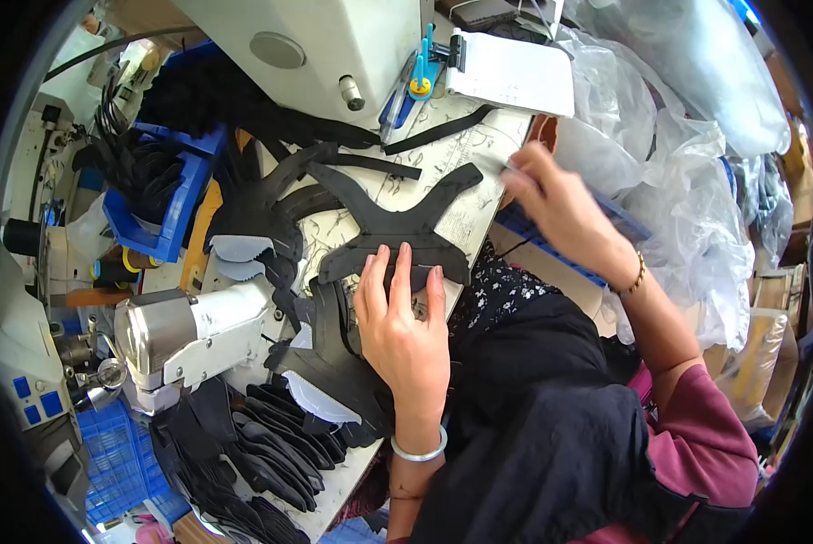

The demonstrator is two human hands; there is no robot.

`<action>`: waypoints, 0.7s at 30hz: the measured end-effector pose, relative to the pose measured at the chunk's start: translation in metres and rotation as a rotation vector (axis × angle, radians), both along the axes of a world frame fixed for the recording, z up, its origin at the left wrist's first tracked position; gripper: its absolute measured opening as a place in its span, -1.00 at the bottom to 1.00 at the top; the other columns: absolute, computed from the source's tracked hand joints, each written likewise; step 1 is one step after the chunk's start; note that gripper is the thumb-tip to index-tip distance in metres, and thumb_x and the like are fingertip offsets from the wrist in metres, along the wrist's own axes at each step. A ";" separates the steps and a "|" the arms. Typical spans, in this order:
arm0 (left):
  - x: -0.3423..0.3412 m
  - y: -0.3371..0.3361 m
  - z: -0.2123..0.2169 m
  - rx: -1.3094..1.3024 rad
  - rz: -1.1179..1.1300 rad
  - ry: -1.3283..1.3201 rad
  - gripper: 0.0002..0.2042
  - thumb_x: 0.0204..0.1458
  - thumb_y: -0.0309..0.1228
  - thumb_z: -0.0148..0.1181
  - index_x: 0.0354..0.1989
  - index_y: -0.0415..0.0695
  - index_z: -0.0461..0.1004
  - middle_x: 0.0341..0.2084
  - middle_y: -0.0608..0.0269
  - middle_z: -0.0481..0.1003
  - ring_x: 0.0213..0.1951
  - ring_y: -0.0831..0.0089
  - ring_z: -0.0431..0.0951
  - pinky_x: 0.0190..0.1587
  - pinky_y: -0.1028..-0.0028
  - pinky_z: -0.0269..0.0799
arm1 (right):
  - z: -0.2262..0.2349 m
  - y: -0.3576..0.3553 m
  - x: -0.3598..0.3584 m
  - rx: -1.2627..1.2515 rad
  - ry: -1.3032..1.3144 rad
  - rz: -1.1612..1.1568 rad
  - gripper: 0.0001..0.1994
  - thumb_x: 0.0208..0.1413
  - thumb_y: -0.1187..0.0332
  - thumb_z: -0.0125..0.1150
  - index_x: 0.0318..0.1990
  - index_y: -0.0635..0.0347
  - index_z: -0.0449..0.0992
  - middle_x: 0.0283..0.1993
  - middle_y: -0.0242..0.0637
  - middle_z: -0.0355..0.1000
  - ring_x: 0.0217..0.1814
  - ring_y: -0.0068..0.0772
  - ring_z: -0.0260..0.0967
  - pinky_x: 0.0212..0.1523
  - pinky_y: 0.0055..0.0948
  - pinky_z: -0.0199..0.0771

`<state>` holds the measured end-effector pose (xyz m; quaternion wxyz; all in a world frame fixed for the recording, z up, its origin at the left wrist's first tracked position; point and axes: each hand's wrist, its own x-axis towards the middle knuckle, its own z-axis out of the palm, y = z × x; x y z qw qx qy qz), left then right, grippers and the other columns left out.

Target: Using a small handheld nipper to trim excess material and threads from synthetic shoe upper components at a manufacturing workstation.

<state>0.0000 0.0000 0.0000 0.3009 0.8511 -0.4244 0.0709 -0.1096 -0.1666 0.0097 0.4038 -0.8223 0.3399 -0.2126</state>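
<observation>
A black forked piece of flat material (397,222), with two arms spread toward the back, lies on the white worktable (370,462). My left hand (402,317) rests on its near part, fingers stretched and spread. Right of the table edge, my right hand (560,208) is raised and blurred by motion. Its fingers are curled together near a faint greyish streak, too smeared to name. Beside my left hand lie more black cut pieces (334,354), some with pale grey scalloped parts (320,399).
Sewing machine parts, a white body (306,54) and a metal-ended arm (198,331), stand behind and left. Stacked black pieces (270,440) lie front left. Around are a blue bin (166,227), thread snips (419,86), a notepad (515,72) and clear plastic bags (687,181).
</observation>
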 end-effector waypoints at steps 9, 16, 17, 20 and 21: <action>0.000 0.004 0.001 -0.028 0.035 0.008 -0.69 -0.09 -0.37 0.22 -0.15 -0.22 0.48 -0.12 0.13 0.41 -0.07 0.19 0.38 -0.03 0.31 0.29 | 0.019 0.023 0.018 -0.219 0.191 0.463 -0.81 0.07 0.26 0.09 -0.36 0.20 0.38 -0.64 -0.10 0.33 -0.56 -0.05 0.35 -0.52 -0.26 0.30; -0.001 0.004 0.000 -0.025 0.049 0.008 -0.69 -0.10 -0.37 0.23 -0.16 -0.24 0.49 -0.12 0.16 0.42 -0.06 0.20 0.39 -0.03 0.32 0.30 | 0.010 0.017 0.029 -0.561 0.181 0.206 -0.79 0.04 0.24 0.09 -0.38 0.17 0.30 -0.70 -0.18 0.34 -0.66 -0.14 0.36 -0.68 -0.29 0.30; 0.000 0.004 0.000 -0.025 0.048 0.017 -0.69 -0.10 -0.37 0.23 -0.17 -0.24 0.49 -0.12 0.16 0.42 -0.06 0.20 0.39 -0.03 0.32 0.30 | 0.013 0.026 0.026 -0.509 0.151 0.249 -0.80 0.04 0.25 0.09 -0.37 0.17 0.29 -0.70 -0.18 0.34 -0.66 -0.14 0.36 -0.68 -0.29 0.30; 0.000 0.005 0.001 -0.030 0.049 -0.005 -0.69 -0.10 -0.36 0.23 -0.17 -0.23 0.49 -0.13 0.16 0.42 -0.06 0.20 0.39 -0.03 0.33 0.30 | 0.015 0.040 0.024 -0.479 0.185 0.293 -0.83 0.07 0.27 0.06 -0.38 0.17 0.34 -0.71 -0.15 0.31 -0.64 -0.12 0.34 -0.63 -0.25 0.27; 0.000 0.005 0.001 -0.030 0.049 -0.004 -0.69 -0.10 -0.36 0.23 -0.17 -0.23 0.49 -0.13 0.16 0.42 -0.06 0.20 0.39 -0.03 0.33 0.30 | 0.016 0.033 0.025 -0.482 0.180 0.259 -0.83 0.07 0.27 0.06 -0.38 0.17 0.34 -0.71 -0.15 0.31 -0.64 -0.11 0.34 -0.63 -0.24 0.27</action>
